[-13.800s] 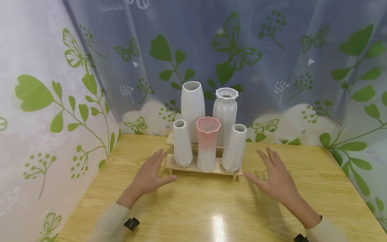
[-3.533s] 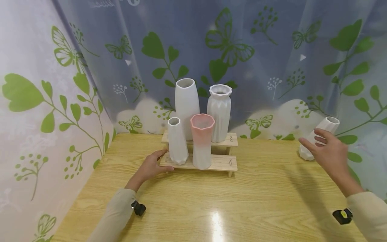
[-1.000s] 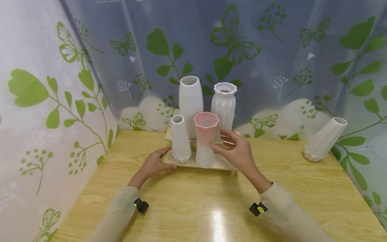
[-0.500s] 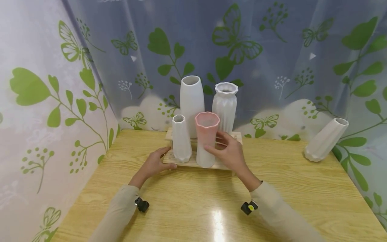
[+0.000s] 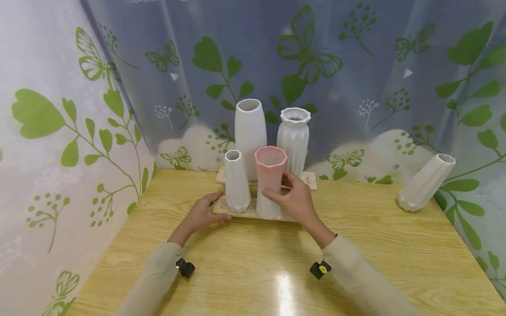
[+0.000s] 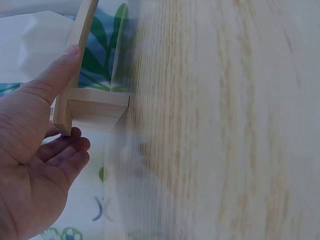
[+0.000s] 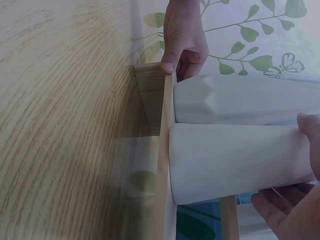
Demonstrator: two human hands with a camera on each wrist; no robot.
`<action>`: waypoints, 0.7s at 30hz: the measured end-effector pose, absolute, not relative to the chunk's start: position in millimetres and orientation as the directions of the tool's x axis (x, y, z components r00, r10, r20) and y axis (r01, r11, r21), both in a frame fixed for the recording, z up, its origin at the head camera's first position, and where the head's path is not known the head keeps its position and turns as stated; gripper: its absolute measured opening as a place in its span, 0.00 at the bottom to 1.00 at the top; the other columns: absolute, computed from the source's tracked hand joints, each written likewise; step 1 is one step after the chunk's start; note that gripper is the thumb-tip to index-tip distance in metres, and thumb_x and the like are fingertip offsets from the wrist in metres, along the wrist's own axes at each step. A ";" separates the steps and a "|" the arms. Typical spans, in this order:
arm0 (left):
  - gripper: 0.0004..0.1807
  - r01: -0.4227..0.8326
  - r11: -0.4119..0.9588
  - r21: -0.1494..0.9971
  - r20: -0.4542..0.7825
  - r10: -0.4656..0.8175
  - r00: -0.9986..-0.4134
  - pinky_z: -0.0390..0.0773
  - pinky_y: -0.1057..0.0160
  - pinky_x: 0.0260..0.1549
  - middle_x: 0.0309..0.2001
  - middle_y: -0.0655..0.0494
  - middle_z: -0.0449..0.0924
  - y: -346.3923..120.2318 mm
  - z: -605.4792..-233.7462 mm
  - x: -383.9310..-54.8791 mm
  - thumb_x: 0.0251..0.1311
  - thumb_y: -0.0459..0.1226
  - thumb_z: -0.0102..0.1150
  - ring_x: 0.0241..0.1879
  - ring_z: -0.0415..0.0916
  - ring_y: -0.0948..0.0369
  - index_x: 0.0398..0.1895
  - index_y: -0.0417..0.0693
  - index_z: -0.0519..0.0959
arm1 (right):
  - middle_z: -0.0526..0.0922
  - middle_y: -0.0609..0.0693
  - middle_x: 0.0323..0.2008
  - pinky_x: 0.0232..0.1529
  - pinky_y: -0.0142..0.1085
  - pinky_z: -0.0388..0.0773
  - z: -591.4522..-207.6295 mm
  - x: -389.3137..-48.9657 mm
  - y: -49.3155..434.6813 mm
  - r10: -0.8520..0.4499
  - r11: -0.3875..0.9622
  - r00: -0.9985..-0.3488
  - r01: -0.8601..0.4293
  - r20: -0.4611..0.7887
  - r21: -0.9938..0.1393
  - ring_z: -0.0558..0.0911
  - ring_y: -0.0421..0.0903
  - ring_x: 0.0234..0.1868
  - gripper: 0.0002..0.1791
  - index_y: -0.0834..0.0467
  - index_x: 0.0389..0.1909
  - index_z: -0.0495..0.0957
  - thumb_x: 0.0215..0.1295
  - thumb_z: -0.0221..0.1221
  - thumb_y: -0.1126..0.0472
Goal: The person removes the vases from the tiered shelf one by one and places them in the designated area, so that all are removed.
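A pink-to-white vase [image 5: 270, 175] stands upright on the lower tier of a two-tier wooden stand [image 5: 222, 208]. My right hand [image 5: 297, 199] grips its right side, thumb in front and fingers behind; the right wrist view shows the vase's white base [image 7: 230, 162] resting on the shelf. My left hand [image 5: 199, 215] holds the stand's left end. Its thumb lies on the shelf edge [image 6: 80, 35] and its fingers bend behind. A narrow white vase [image 5: 237, 184] is left of the pink one. On the upper tier are a tall smooth vase [image 5: 250, 131] and a ruffled-rim vase [image 5: 294, 142].
Another narrow white vase [image 5: 424, 184] stands apart on the wooden table [image 5: 363, 245], far to the right. Patterned curtains [image 5: 356, 101] hang behind and at both sides. A bright reflection lies on the table's front.
The right hand set the narrow vase down at far right earlier, then came back left to the pink-and-white vase and closed around it. The left hand has stayed on the stand.
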State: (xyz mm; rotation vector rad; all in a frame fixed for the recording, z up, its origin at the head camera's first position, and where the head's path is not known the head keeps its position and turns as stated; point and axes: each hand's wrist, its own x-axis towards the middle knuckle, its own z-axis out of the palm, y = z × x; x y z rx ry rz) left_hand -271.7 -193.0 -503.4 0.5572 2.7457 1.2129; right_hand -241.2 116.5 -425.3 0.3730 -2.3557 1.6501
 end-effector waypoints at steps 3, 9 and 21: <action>0.52 0.285 0.621 0.730 0.057 0.360 -0.931 0.69 0.45 0.71 0.74 0.39 0.64 -192.9 -503.9 -272.3 0.54 0.50 0.78 0.74 0.62 0.43 0.77 0.37 0.63 | 0.85 0.57 0.52 0.53 0.46 0.87 -424.9 -241.5 115.3 -0.066 0.343 -0.941 -0.334 0.332 -0.878 0.85 0.53 0.53 0.35 0.59 0.60 0.78 0.54 0.79 0.51; 0.52 0.282 0.622 0.730 0.056 0.358 -0.932 0.70 0.44 0.71 0.74 0.39 0.65 -192.8 -503.9 -272.4 0.55 0.50 0.77 0.74 0.62 0.42 0.77 0.37 0.63 | 0.85 0.58 0.52 0.53 0.47 0.87 -423.0 -241.5 114.1 -0.065 0.355 -0.944 -0.325 0.323 -0.876 0.85 0.54 0.53 0.34 0.60 0.59 0.78 0.54 0.78 0.52; 0.51 0.292 0.611 0.736 0.068 0.363 -0.929 0.70 0.44 0.70 0.74 0.39 0.65 -192.4 -502.0 -271.7 0.54 0.49 0.78 0.73 0.63 0.42 0.76 0.37 0.64 | 0.85 0.58 0.51 0.53 0.47 0.87 -421.8 -241.5 114.1 -0.060 0.373 -0.942 -0.328 0.330 -0.868 0.85 0.54 0.52 0.33 0.60 0.58 0.78 0.55 0.78 0.51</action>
